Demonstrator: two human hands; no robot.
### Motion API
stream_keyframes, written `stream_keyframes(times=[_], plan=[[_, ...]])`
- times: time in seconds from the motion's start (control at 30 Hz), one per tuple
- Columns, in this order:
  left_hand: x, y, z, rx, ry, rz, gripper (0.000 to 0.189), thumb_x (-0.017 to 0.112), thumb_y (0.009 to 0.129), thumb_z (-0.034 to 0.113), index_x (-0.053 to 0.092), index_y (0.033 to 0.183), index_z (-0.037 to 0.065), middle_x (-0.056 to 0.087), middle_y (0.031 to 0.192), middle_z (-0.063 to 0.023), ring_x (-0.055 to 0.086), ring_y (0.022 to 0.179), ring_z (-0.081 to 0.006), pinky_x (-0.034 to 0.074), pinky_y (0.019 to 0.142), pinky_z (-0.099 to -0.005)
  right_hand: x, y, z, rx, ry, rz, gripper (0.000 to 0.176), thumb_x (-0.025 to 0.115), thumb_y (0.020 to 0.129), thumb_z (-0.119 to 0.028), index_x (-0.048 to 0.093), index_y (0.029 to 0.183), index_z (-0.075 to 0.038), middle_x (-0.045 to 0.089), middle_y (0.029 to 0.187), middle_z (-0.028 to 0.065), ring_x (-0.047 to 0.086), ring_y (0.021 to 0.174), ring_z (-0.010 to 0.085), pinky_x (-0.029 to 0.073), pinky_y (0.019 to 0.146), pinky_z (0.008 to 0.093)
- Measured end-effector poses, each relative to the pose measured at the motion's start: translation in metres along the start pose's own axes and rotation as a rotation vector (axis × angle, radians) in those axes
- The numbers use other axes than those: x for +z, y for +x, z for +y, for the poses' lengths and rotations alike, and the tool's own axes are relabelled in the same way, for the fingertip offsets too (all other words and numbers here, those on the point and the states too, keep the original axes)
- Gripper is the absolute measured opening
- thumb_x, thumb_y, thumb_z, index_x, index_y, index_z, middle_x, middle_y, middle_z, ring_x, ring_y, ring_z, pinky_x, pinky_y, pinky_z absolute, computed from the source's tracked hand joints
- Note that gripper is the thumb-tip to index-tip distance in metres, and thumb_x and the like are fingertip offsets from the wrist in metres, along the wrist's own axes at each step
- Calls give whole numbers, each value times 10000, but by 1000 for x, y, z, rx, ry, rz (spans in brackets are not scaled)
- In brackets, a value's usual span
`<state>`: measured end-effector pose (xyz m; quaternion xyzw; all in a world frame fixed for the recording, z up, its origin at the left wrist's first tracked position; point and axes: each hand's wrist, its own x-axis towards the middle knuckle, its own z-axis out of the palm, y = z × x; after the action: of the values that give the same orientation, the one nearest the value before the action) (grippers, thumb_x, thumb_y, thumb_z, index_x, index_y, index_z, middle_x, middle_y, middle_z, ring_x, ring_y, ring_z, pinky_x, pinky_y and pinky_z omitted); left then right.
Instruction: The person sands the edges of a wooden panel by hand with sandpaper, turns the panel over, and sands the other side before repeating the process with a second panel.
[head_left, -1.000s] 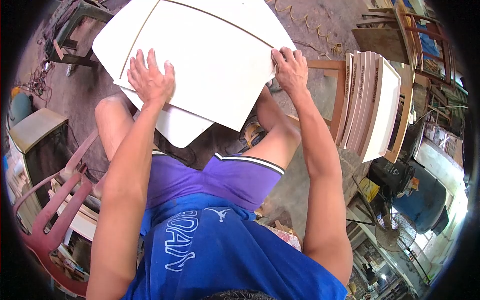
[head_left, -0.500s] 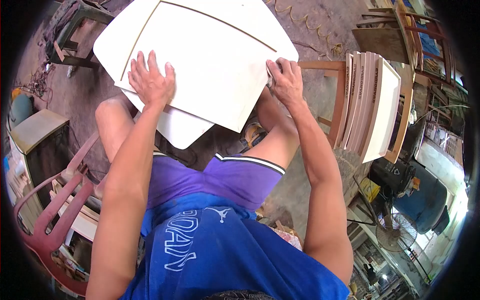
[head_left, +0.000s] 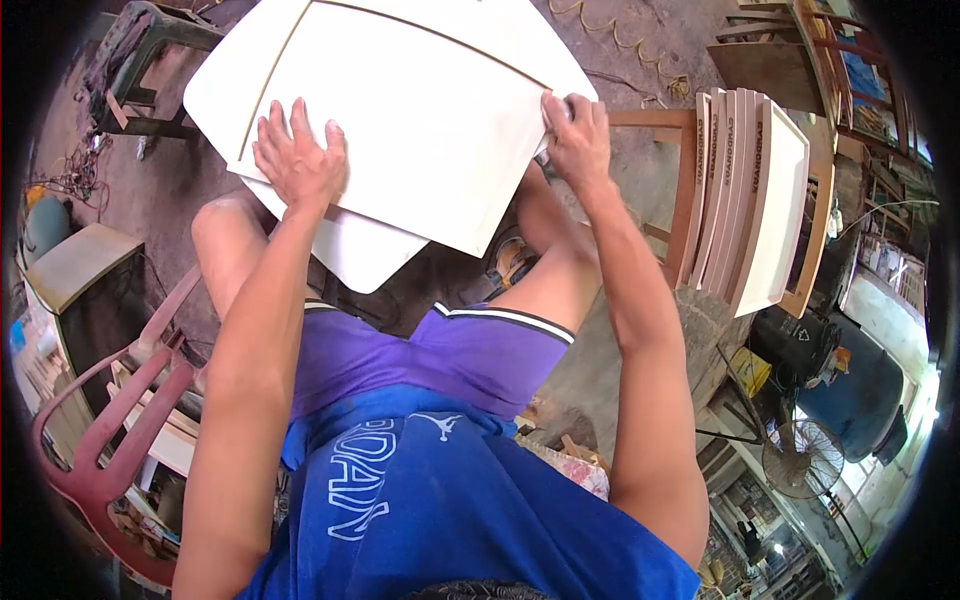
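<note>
A white panel (head_left: 420, 130) with thin brown edge lines lies over a larger white board (head_left: 365, 250) in front of my knees. My left hand (head_left: 298, 160) rests flat near the panel's left side, fingers spread, pressing on its face. At the right edge, my right hand (head_left: 578, 140) is closed with curled fingers and thumb against the rim. Something small and pale shows under those fingers, but its kind is hidden.
Several white-faced panels (head_left: 735, 200) stand stacked on a wooden frame (head_left: 685, 190) to the right. A red plastic chair (head_left: 110, 470) is at the left, below a small table (head_left: 85, 262). A yellow coiled hose (head_left: 610, 40) lies on the floor; a fan (head_left: 803, 458) stands at lower right.
My right hand has moved a little up along the panel's right edge, away from my body. My left hand stays in nearly the same place on the panel.
</note>
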<state>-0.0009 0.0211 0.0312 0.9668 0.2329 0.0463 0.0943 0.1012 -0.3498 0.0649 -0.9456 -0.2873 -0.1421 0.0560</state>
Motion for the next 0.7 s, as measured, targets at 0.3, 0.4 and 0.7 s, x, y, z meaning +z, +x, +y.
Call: stream_keyframes(times=[0.3,0.4,0.7], plan=[[8,-3,-4,20,2,31,687,582,956,469,459,1542,133,316,1646,-178,216,1556,-396,115,1266,-587,-9,-13,-15,-43,27,-5,393,692,855,-137,704,1247,-164,596,1078,120,575,979,314,482,847,451],[7,2,-3,24,-20,53,690,584,955,472,457,1547,139,315,1648,-178,221,1555,-392,113,1266,-587,-8,-44,-40,-59,89,-4,403,684,846,-107,707,1245,-161,592,1077,127,569,988,320,485,857,449],[6,0,-2,6,10,42,695,582,958,481,456,1561,160,320,1658,-150,221,1562,-360,131,1271,-553,-12,-44,-34,-76,86,-20,459,724,788,-94,724,1242,-156,608,1129,140,568,1009,334,479,886,454]])
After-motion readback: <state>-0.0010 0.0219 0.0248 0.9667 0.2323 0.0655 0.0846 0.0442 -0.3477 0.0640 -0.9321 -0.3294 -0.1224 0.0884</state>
